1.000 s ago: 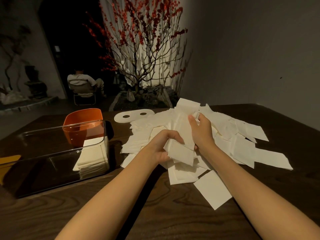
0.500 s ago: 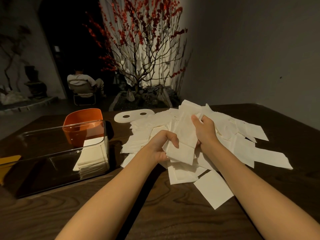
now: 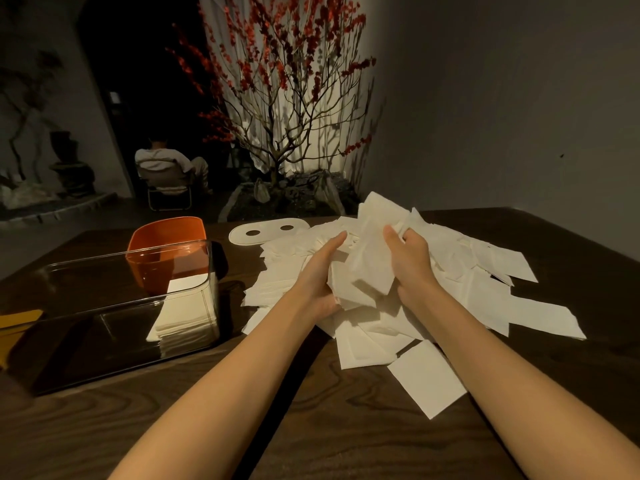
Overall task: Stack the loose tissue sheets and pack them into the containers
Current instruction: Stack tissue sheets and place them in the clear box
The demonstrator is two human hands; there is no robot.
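Item: bundle of tissue sheets being squared between my two hands, mid-counter.

Nearest, a single loose sheet point(image 3: 427, 379) lies flat toward the counter's point(image 3: 311, 427) near edge. Beyond it, my left hand point(image 3: 320, 271) has fingers straight, pressing the bundle point(image 3: 367, 268) from its left side; my right hand point(image 3: 410, 261) has its grip curled round the bundle's right edge. To do this well, I judge the edges should be tapped level on the counter before lifting, with light pressure, since thin sheets slip and crumple. The loose pile point(image 3: 485, 289) spreads under and right of my hands. Left side: clear container point(image 3: 114, 306), holding one neat stack point(image 3: 183, 317) at its right end, room left beside it. Behind it: orange container point(image 3: 166, 251), contents not visible. Far edge: white lid point(image 3: 270, 232) with two holes.
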